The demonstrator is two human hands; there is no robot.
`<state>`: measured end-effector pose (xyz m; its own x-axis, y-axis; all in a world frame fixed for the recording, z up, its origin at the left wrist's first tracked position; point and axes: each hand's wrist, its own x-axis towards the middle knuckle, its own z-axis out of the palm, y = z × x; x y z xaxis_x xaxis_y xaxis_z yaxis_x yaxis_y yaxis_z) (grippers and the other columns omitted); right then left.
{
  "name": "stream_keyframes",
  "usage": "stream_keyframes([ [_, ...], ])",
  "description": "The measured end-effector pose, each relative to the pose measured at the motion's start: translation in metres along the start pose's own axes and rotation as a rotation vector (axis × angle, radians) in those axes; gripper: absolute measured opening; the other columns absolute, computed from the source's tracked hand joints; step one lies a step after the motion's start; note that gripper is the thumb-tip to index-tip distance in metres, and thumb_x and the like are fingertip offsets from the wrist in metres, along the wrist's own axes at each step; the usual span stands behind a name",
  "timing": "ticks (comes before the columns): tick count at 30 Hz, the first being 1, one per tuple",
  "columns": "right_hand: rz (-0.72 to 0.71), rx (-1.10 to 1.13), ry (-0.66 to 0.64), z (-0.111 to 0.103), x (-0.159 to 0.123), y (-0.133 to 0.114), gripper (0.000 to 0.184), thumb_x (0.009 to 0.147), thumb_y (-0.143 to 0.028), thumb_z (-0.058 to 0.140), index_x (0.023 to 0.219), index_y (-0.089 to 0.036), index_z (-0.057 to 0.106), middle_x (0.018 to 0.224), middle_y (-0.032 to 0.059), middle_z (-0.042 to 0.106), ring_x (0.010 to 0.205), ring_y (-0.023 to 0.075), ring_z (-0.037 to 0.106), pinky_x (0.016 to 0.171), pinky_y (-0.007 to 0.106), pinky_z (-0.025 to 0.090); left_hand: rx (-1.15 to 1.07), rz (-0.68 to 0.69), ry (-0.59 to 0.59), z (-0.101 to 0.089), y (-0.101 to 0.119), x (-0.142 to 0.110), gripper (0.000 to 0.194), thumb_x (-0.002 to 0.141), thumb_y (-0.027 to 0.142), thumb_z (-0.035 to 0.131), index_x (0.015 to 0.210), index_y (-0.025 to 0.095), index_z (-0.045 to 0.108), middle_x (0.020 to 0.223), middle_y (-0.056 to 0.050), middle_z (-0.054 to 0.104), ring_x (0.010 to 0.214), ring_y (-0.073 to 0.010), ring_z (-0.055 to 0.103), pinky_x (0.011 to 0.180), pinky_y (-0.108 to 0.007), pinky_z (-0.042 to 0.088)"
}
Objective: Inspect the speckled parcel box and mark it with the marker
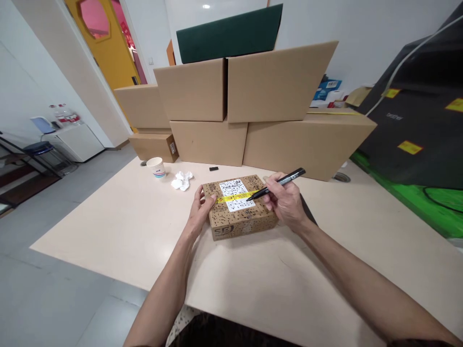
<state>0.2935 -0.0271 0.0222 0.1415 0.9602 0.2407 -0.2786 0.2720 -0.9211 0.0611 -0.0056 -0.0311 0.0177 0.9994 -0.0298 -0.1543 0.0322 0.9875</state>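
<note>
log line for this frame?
left hand: steadies box | right hand: holds pen, tip on label | cup, tissue behind

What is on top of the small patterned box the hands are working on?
A white printed label crossed by yellow tape lies on the box. The right hand holds a black marker, tip on the label. The hand covers the box's right end.
</note>
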Motion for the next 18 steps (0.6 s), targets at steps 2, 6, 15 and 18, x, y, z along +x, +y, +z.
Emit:
stream_keyframes([
  [2,0.038,0.018,-0.068,0.002,0.002,0.001,0.048,0.073,-0.064,0.081,0.079,-0.023,0.055,0.049,-0.0071,0.057,0.034,0.0078,0.046,0.032,0.020,0.031,0.004,0.003,-0.005,-0.001,0.000,0.000,0.093,0.079,0.055,0.080,0.156,0.026,0.038,0.152,-0.016,0.051,0.130,-0.0320,0.058,0.110,-0.047,0.048],
  [6,0.089,0.026,-0.147,0.001,0.008,0.002,0.046,0.069,-0.060,0.084,0.085,-0.022,0.065,0.059,-0.0030,0.065,0.041,0.0096,0.053,0.037,0.023,0.034,-0.003,-0.004,0.000,0.000,0.001,-0.001,0.091,0.078,0.054,0.081,0.155,0.027,0.040,0.149,-0.015,0.052,0.128,-0.0320,0.059,0.107,-0.046,0.050],
  [15,-0.046,-0.211,-0.217,0.000,0.010,0.012,0.031,0.081,-0.047,0.075,0.074,-0.023,0.058,0.049,-0.0087,0.045,0.042,0.0078,0.035,0.042,0.023,0.026,0.028,0.014,-0.007,0.001,-0.001,-0.001,0.089,0.080,0.055,0.078,0.155,0.027,0.039,0.150,-0.015,0.052,0.129,-0.0324,0.057,0.108,-0.047,0.050],
  [18,-0.106,-0.392,-0.253,0.004,0.011,0.011,0.031,0.084,-0.047,0.070,0.069,-0.020,0.062,0.056,-0.0045,0.049,0.052,0.0103,0.041,0.049,0.025,0.033,0.019,0.014,-0.005,0.002,-0.001,-0.001,0.090,0.080,0.054,0.079,0.156,0.027,0.039,0.150,-0.015,0.052,0.128,-0.0323,0.058,0.107,-0.047,0.050],
])
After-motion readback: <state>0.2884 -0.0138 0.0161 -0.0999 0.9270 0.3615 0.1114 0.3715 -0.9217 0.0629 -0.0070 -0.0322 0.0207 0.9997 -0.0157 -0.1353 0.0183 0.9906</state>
